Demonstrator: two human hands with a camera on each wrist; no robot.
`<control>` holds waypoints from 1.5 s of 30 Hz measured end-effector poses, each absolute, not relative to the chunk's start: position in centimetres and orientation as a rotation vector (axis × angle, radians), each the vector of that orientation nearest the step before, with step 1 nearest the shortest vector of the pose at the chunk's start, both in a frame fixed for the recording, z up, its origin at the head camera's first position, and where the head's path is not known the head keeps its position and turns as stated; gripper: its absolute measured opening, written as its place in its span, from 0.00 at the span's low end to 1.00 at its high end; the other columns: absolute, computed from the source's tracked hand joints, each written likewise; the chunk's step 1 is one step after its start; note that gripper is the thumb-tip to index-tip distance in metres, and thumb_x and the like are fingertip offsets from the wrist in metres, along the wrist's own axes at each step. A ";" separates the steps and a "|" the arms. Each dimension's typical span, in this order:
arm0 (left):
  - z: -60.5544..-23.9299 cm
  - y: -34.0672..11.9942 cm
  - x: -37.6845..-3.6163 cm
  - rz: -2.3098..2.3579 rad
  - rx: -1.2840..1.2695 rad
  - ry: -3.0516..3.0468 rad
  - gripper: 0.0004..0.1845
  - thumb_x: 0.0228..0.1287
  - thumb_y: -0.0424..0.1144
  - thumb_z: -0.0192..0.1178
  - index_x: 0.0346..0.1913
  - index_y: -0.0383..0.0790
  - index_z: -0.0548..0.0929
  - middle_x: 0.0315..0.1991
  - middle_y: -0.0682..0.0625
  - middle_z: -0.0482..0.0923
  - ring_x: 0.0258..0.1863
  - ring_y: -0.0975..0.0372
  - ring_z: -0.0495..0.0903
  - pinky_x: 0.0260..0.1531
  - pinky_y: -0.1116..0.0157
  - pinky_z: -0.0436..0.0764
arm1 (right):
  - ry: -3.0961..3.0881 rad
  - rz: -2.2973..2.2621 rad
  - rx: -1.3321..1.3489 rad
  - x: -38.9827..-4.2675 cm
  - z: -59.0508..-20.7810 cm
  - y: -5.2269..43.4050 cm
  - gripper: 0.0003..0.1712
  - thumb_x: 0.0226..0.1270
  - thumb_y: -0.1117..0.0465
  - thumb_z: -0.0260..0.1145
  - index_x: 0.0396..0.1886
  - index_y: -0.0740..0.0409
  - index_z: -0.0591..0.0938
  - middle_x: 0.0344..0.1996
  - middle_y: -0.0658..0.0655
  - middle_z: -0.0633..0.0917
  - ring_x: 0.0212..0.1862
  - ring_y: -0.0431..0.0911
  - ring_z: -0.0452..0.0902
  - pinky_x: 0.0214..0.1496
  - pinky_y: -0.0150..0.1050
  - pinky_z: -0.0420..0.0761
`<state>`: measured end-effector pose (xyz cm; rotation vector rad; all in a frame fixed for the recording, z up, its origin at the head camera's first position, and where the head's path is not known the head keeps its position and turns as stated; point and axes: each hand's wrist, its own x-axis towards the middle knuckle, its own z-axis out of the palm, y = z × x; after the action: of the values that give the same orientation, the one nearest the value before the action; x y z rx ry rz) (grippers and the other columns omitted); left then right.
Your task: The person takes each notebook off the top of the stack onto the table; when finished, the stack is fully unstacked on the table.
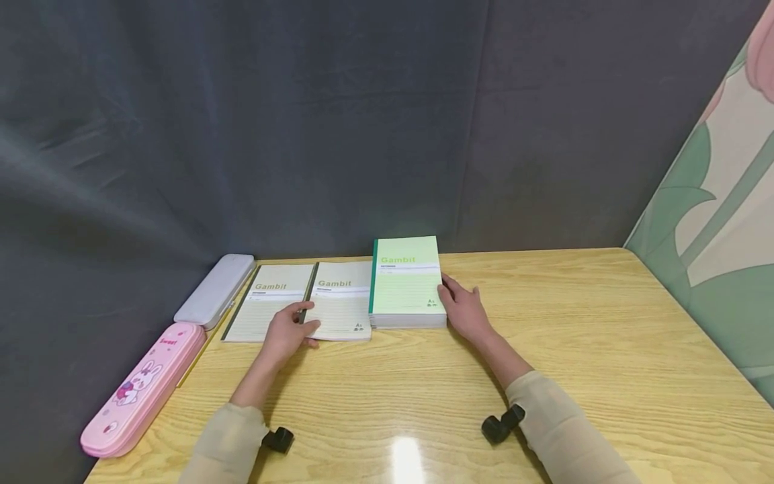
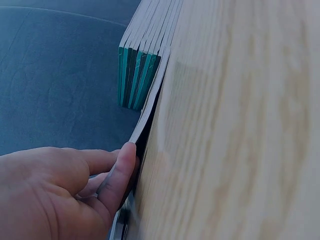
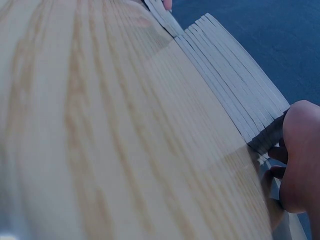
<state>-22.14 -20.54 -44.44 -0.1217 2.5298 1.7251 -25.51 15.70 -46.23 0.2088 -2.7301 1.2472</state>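
Observation:
Two pale Gambit notebooks lie flat side by side, the left notebook (image 1: 266, 304) and the middle notebook (image 1: 342, 300). A stack of green-spined notebooks (image 1: 406, 282) stands right of them. My left hand (image 1: 292, 327) lies across the seam of the two flat ones. Its fingers are on top and its thumb (image 2: 118, 175) is tucked at the middle notebook's (image 2: 150, 105) near edge, which is lifted slightly off the table. My right hand (image 1: 462, 308) lies flat on the table, fingers against the stack's right side near its page edges (image 3: 235, 95).
A grey pencil case (image 1: 216, 289) and a pink rabbit-print pencil case (image 1: 145, 386) lie along the wooden table's (image 1: 605, 349) left edge. A dark cloth backdrop hangs behind. A patterned panel (image 1: 719, 222) stands at the right.

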 end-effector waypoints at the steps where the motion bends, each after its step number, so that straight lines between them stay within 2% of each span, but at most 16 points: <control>1: -44.4 -20.5 -22.1 1.723 -0.122 2.532 0.28 0.69 0.28 0.63 0.70 0.29 0.70 0.56 0.30 0.67 0.19 0.58 0.84 0.31 0.63 0.87 | -2.729 1.247 0.212 -25.5 -46.3 15.7 0.31 0.85 0.51 0.43 0.77 0.66 0.64 0.69 0.65 0.72 0.71 0.62 0.65 0.76 0.66 0.34; 11: -44.4 -20.7 -21.9 1.727 -0.169 2.507 0.29 0.69 0.27 0.63 0.71 0.29 0.69 0.41 0.43 0.60 0.20 0.58 0.85 0.31 0.62 0.87 | -2.731 1.264 0.205 -25.4 -46.5 15.6 0.31 0.85 0.51 0.43 0.77 0.65 0.64 0.70 0.64 0.72 0.71 0.62 0.65 0.76 0.65 0.34; 23: -44.3 -20.8 -22.0 1.627 -0.176 2.563 0.30 0.70 0.29 0.63 0.72 0.32 0.68 0.51 0.34 0.66 0.21 0.60 0.83 0.29 0.63 0.87 | -2.734 1.246 0.208 -25.5 -46.6 15.7 0.31 0.85 0.50 0.43 0.77 0.64 0.64 0.70 0.65 0.72 0.71 0.62 0.65 0.76 0.65 0.35; 26: -43.9 -20.8 -21.9 1.523 -0.141 2.626 0.30 0.70 0.32 0.63 0.72 0.32 0.68 0.59 0.29 0.66 0.22 0.60 0.83 0.28 0.63 0.86 | -2.734 1.250 0.201 -25.5 -46.5 15.7 0.31 0.85 0.50 0.43 0.77 0.64 0.64 0.69 0.65 0.72 0.71 0.62 0.65 0.76 0.65 0.35; 31: -43.1 -20.7 -21.5 1.371 -0.081 2.691 0.30 0.72 0.36 0.62 0.72 0.32 0.68 0.71 0.26 0.60 0.25 0.57 0.83 0.28 0.62 0.85 | -2.740 1.243 0.198 -25.4 -46.4 15.7 0.32 0.85 0.50 0.43 0.77 0.65 0.64 0.69 0.65 0.72 0.71 0.63 0.65 0.76 0.65 0.35; 38: -42.0 -21.0 -20.9 1.243 -0.061 2.761 0.26 0.72 0.37 0.61 0.68 0.29 0.72 0.63 0.27 0.70 0.28 0.52 0.83 0.29 0.60 0.85 | -2.739 1.257 0.195 -25.5 -46.3 15.7 0.31 0.85 0.50 0.43 0.77 0.65 0.64 0.69 0.65 0.72 0.71 0.62 0.66 0.76 0.65 0.35; 42: -41.2 -20.9 -20.6 1.117 -0.091 2.856 0.21 0.73 0.38 0.59 0.63 0.30 0.77 0.59 0.31 0.75 0.44 0.45 0.82 0.43 0.52 0.82 | -2.734 1.243 0.204 -25.5 -46.2 15.7 0.31 0.85 0.51 0.43 0.77 0.65 0.64 0.69 0.65 0.72 0.71 0.62 0.66 0.76 0.66 0.35; 45: -40.7 -20.9 -20.4 1.012 -0.137 2.933 0.19 0.74 0.40 0.57 0.61 0.32 0.80 0.57 0.36 0.78 0.54 0.45 0.78 0.49 0.49 0.78 | -2.728 1.244 0.211 -25.4 -46.1 15.7 0.31 0.85 0.51 0.43 0.77 0.66 0.64 0.69 0.66 0.72 0.71 0.63 0.66 0.76 0.67 0.35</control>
<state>-20.43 -20.85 -40.66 -0.1373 2.9329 1.0125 -25.41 15.72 -46.14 0.2107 -2.7276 1.2435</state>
